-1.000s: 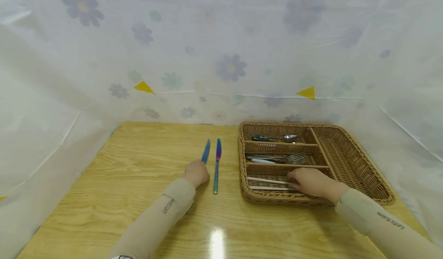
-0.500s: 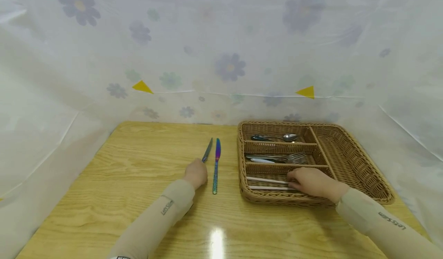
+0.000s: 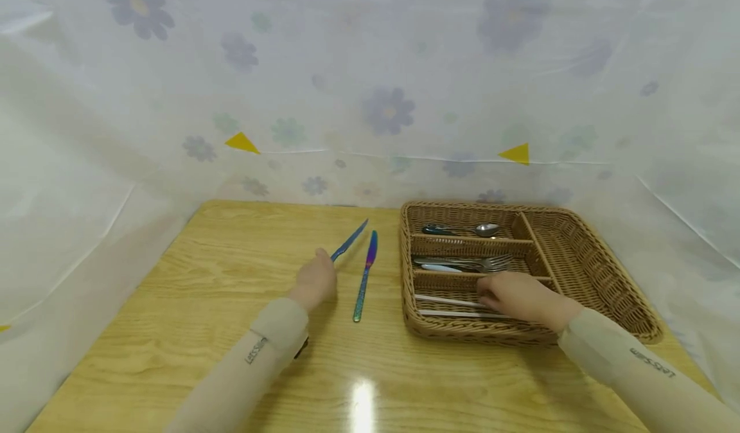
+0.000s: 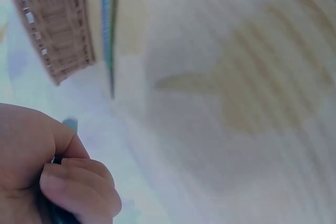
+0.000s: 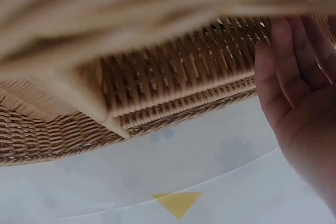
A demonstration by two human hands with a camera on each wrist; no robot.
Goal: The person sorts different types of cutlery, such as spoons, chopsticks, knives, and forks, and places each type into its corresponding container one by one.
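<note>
My left hand (image 3: 316,281) grips the handle of a blue-tinted table knife (image 3: 349,240), its blade pointing up and to the right. In the left wrist view, curled fingers wrap its dark handle (image 4: 62,214). Just to the right, a second knife (image 3: 366,275), rainbow-coloured, lies on the table. My right hand (image 3: 517,297) reaches into the front compartment of a wicker tray (image 3: 408,317), beside two white chopsticks (image 3: 448,313). Its fingers look relaxed in the right wrist view, with nothing seen between them. Whether the fingertips touch the chopsticks cannot be told.
Forks (image 3: 496,264) and a light-handled piece (image 3: 440,268) lie in the tray's middle compartment, and spoons (image 3: 485,230) in the back one. A long side compartment (image 3: 584,259) runs along the right. Floral sheeting (image 3: 370,67) surrounds the wooden table (image 3: 231,259) at the back and sides.
My left hand has lifted and moved left with the knife, whose blade now tilts further right. The rainbow knife now lies slightly slanted. My right hand has barely shifted.
</note>
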